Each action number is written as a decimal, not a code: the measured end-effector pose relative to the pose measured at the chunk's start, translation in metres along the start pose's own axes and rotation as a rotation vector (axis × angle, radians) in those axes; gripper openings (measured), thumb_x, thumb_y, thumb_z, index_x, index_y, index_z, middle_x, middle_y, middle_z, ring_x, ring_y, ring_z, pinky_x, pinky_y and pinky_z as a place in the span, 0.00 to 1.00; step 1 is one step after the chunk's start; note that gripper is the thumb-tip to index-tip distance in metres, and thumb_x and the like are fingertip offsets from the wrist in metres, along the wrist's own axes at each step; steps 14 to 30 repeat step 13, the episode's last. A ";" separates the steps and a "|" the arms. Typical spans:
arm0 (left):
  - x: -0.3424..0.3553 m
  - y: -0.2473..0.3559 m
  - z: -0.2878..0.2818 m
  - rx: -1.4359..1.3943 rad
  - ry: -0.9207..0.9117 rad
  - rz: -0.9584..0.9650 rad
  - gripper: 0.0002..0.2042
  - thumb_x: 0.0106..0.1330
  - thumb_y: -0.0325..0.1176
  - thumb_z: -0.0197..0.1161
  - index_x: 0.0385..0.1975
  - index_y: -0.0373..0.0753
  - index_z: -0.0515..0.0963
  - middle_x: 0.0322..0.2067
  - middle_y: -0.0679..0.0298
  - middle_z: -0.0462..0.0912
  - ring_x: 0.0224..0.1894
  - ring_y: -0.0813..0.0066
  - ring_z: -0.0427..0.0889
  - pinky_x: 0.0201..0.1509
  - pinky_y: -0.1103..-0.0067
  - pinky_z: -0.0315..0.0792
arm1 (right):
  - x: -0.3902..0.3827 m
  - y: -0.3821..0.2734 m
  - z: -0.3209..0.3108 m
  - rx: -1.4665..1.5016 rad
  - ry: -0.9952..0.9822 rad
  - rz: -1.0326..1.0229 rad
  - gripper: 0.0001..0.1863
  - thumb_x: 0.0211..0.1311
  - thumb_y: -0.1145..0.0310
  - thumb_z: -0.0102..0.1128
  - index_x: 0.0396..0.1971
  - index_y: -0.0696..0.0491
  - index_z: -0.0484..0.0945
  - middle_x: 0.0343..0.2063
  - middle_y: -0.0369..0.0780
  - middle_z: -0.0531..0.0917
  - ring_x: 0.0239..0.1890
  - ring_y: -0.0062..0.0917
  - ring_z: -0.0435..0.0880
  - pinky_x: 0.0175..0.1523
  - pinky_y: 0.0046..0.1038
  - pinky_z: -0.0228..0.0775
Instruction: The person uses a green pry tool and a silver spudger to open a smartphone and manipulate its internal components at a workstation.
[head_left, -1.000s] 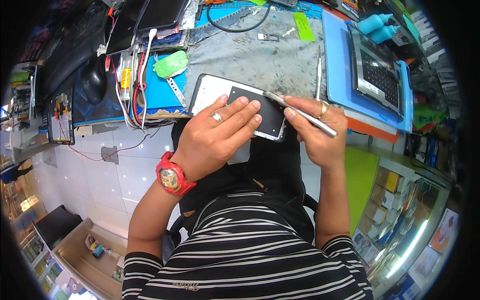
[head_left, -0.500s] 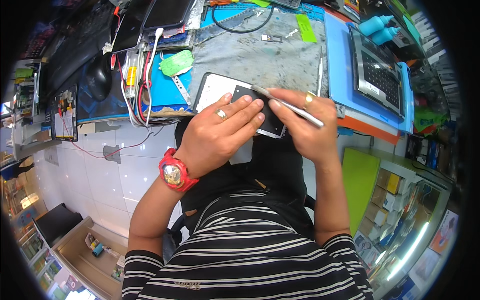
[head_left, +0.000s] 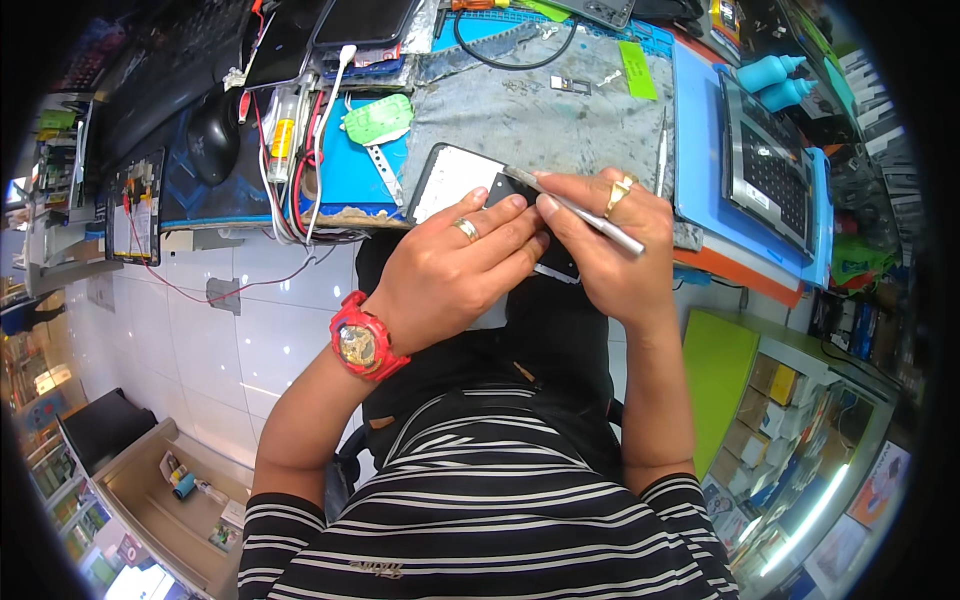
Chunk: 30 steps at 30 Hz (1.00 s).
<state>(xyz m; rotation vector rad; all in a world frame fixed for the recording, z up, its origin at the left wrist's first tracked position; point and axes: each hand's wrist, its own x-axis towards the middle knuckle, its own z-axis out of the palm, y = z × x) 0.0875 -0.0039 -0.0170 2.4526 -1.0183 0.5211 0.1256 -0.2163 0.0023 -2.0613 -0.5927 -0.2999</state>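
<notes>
At the near edge of the grey work mat (head_left: pixel 530 110) lies a thin dark-framed device panel (head_left: pixel 455 180), white at its left part and black to the right, like the inner side of a tablet or phone. My left hand (head_left: pixel 460 265) presses on it with fingers stretched and close together, covering much of its middle. Pinched like a pen in my right hand (head_left: pixel 620 245) is a slim silver craft knife (head_left: pixel 595 218). Its flat tip touches or hovers at the panel's far edge, just beyond my left fingertips; exact contact cannot be made out.
Left of the mat are cables (head_left: pixel 318 150), a green pad (head_left: pixel 378 120), a black mouse (head_left: pixel 212 140) and an opened device (head_left: pixel 135 215). To the right, a laptop-like part (head_left: pixel 765 165) rests on a blue board (head_left: pixel 700 150), near teal bottles (head_left: pixel 770 72). A metal tool (head_left: pixel 662 150) lies between.
The bench has shifted a little to the right in the picture. Both hands keep their hold, the left one slightly farther right, the knife tip still by the panel's far edge.
</notes>
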 end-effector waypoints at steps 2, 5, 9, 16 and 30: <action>-0.002 -0.002 -0.002 0.012 -0.012 -0.013 0.14 0.64 0.29 0.69 0.49 0.42 0.89 0.55 0.63 0.89 0.60 0.65 0.87 0.65 0.62 0.82 | 0.001 0.003 0.004 0.016 -0.002 -0.045 0.11 0.56 0.77 0.76 0.40 0.57 0.91 0.31 0.43 0.92 0.31 0.32 0.85 0.40 0.31 0.71; -0.003 -0.001 0.002 -0.001 0.013 0.002 0.13 0.64 0.29 0.69 0.48 0.43 0.89 0.54 0.63 0.90 0.59 0.65 0.87 0.64 0.62 0.82 | -0.007 0.005 -0.009 -0.031 -0.008 -0.036 0.11 0.56 0.77 0.76 0.40 0.56 0.91 0.30 0.42 0.91 0.31 0.32 0.86 0.43 0.31 0.69; -0.003 -0.002 0.002 0.003 0.011 0.011 0.13 0.63 0.29 0.69 0.48 0.42 0.89 0.54 0.63 0.89 0.59 0.66 0.87 0.65 0.62 0.82 | 0.004 0.008 0.008 0.003 -0.005 -0.087 0.12 0.55 0.77 0.76 0.41 0.55 0.92 0.30 0.40 0.91 0.34 0.30 0.86 0.44 0.32 0.66; -0.003 -0.001 -0.001 0.004 -0.005 0.005 0.14 0.64 0.28 0.68 0.49 0.44 0.89 0.56 0.63 0.89 0.60 0.66 0.87 0.66 0.63 0.81 | -0.009 0.010 -0.001 0.061 -0.005 0.028 0.13 0.56 0.75 0.76 0.43 0.52 0.93 0.35 0.40 0.94 0.37 0.32 0.87 0.49 0.33 0.67; -0.003 -0.001 -0.001 0.004 -0.005 0.005 0.14 0.64 0.28 0.68 0.49 0.44 0.89 0.56 0.63 0.89 0.60 0.66 0.87 0.66 0.63 0.81 | -0.009 0.010 -0.001 0.061 -0.005 0.028 0.13 0.56 0.75 0.76 0.43 0.52 0.93 0.35 0.40 0.94 0.37 0.32 0.87 0.49 0.33 0.67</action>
